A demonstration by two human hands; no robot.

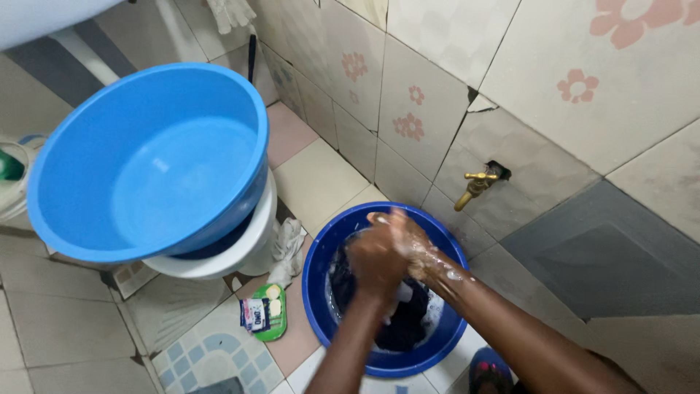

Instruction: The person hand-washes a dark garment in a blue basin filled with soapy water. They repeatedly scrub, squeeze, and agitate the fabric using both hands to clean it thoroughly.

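Both hands are down in the dark blue basin (319, 252) on the tiled floor, pressed together over the dark wet cloth (405, 321) lying in the suds. The left hand (375, 264) is curled into a fist around a bunch of that cloth; the soapy right hand (410, 241) lies against it, fingers partly bent. A brass tap (474, 187) juts from the wall just behind. A big light blue bowl (149, 164) sits stacked to the left.

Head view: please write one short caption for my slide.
Two soapy hands, left and right, scrub dark cloth in a blue basin under a brass tap.
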